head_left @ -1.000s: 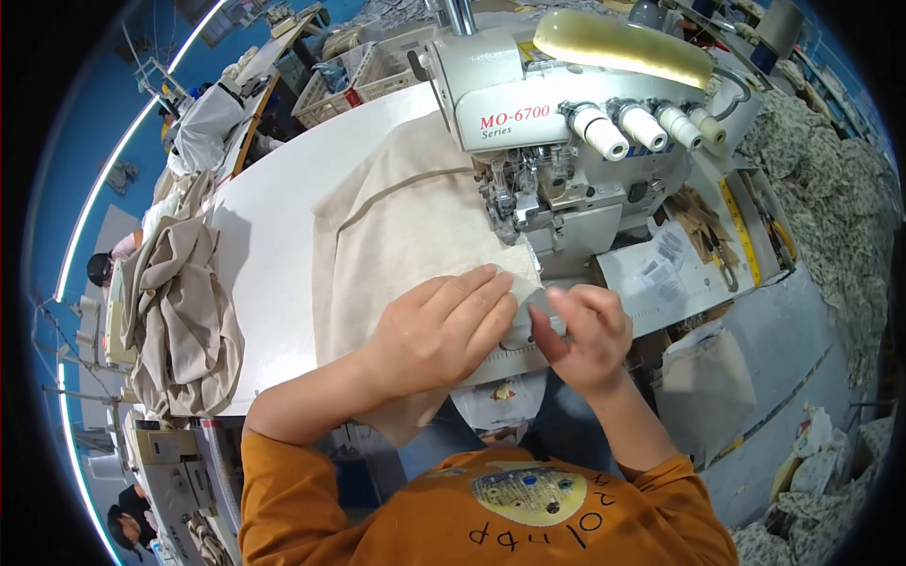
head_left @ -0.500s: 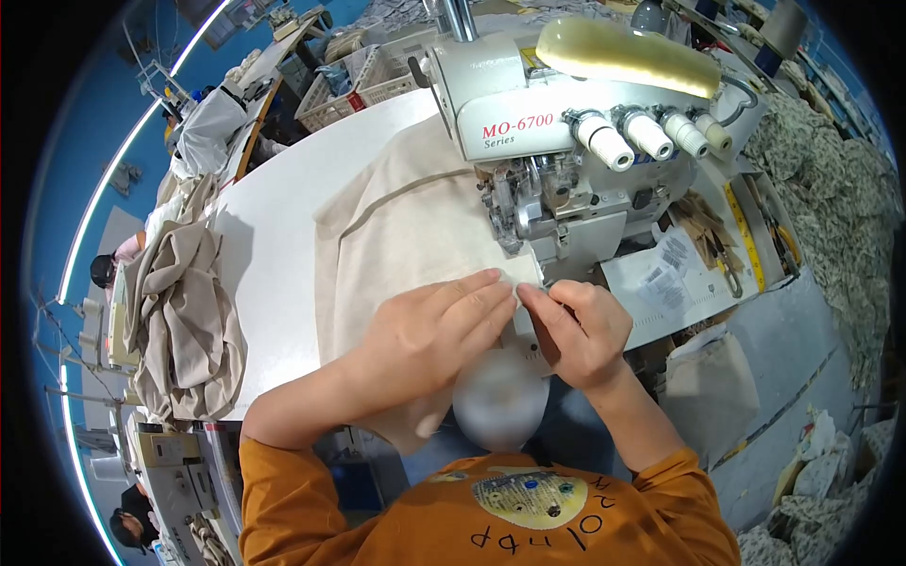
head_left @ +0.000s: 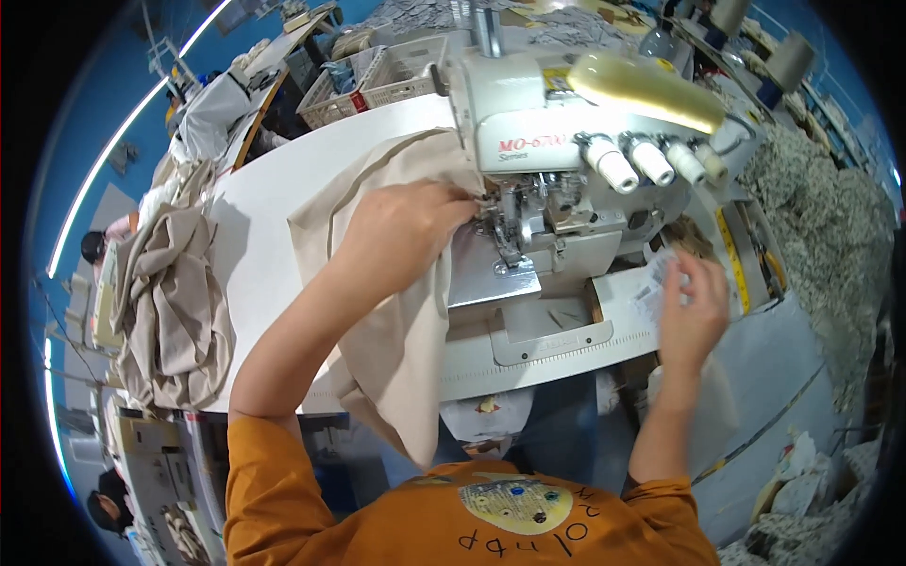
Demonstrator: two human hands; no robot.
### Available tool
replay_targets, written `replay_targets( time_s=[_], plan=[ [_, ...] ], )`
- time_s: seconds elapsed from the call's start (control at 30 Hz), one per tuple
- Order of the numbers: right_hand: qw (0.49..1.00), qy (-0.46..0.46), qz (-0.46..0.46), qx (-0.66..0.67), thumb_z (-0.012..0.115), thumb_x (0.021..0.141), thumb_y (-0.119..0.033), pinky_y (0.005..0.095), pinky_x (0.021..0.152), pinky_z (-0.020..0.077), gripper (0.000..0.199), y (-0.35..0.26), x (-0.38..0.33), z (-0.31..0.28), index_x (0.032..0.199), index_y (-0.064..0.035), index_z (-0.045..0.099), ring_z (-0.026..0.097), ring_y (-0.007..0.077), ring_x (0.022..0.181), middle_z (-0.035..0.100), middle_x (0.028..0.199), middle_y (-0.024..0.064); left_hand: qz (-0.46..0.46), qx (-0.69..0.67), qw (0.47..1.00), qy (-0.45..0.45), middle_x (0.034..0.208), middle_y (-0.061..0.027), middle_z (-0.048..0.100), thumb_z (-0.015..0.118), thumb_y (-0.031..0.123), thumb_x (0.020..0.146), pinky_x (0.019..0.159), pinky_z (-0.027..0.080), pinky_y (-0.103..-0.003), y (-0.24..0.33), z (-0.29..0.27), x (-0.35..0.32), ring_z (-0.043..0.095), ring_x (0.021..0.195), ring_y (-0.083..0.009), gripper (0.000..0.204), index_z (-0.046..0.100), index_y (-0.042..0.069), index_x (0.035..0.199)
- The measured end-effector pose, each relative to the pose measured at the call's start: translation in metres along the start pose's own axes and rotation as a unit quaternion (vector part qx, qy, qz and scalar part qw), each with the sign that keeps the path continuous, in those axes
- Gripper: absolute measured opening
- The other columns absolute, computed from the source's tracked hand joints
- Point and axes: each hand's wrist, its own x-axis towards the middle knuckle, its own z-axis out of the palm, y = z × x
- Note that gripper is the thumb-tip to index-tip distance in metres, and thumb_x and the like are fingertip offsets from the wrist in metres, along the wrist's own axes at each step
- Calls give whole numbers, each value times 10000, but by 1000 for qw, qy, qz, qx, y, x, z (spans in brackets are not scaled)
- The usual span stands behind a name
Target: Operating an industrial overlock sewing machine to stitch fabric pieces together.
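Beside the needle area of a white overlock sewing machine [head_left: 552,141], my left hand [head_left: 401,236] has its fingertips closed on a beige fabric piece [head_left: 406,330]. The cloth lies along the left of the metal sewing plate [head_left: 491,274], and its lower end hangs over the table's front edge. My right hand [head_left: 694,307] is away from the cloth, to the right of the machine. Its fingers are bent and somewhat apart, slightly blurred, over white printed labels [head_left: 646,294]. Whether the fingertips touch a label cannot be made out.
More beige cloth [head_left: 175,302] is heaped at the table's left end. White plastic baskets [head_left: 406,71] stand behind the table. A yellow measuring tape [head_left: 731,259] and orange-handled scissors [head_left: 776,269] lie at the right. Patterned fabric [head_left: 812,208] is piled beyond, and other people work at far left.
My hands have parted. The left moved up to the needle area with the cloth; the right left the cloth's edge and moved right to the labels. The metal plate is now uncovered.
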Motion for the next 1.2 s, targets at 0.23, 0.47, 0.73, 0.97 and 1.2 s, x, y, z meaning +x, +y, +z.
replay_targets(
  time_s=[0.23,0.47,0.73,0.97,1.2],
  plan=[
    [967,-162,30,-197,690,865,-123,422,912,460,259,105,2,-27,1093,0,676,580,338,1044,634,1067,144,-79,91,993,20,949,-24,710,638,75,786,726,553,-334,-5,-5,-22,667,865,-213,183,726,82,947],
    [973,-167,-59,-149,629,934,-110,418,836,482,192,128,8,-28,1072,22,648,611,338,943,635,986,162,-107,74,990,47,934,-29,674,668,45,751,694,543,-330,11,-10,-44,641,829,-209,217,702,59,965],
    [991,1,74,-115,520,1032,-213,387,784,502,275,130,10,-22,1163,2,633,649,288,857,645,910,150,-106,62,989,76,926,-32,656,632,61,770,685,540,-329,14,-7,-49,635,840,-208,202,680,55,966],
    [980,-172,-86,57,658,918,-115,347,729,494,387,-78,-30,-20,1302,-76,631,576,233,795,594,939,98,-105,45,989,90,929,-40,639,612,75,773,675,542,-330,16,-5,-58,632,843,-211,231,660,54,998],
    [967,-137,-216,14,728,834,-113,374,664,527,314,-150,-18,21,1111,-37,603,670,301,755,671,897,103,-93,41,990,99,938,-48,635,598,84,773,676,543,-331,19,-4,-56,631,851,-222,239,653,50,1004]
  ],
)
